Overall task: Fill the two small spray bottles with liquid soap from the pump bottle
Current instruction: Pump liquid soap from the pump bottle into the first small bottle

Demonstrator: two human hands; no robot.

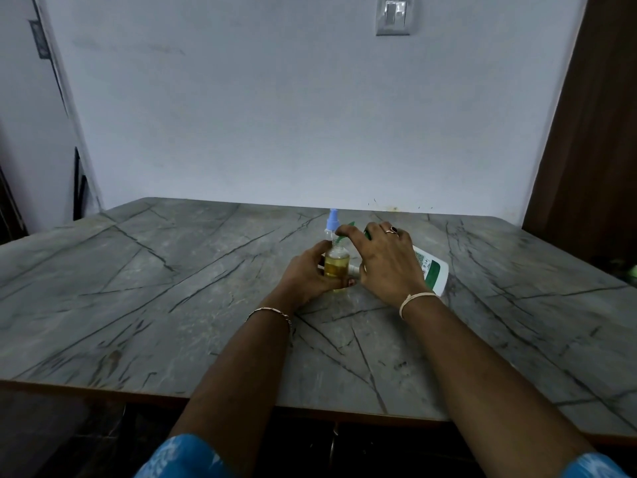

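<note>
Grips with the left hand (306,274) an uncapped spray bottle (337,263), upright on the worktop (172,288), mostly full of yellow soap. Clasps with the right hand (382,260) the tilted pump bottle (432,270), green nozzle (344,237) at its mouth. Probably leaves topping-up and capping. Behind stands a blue-capped spray bottle (333,220), fill hidden.
</note>
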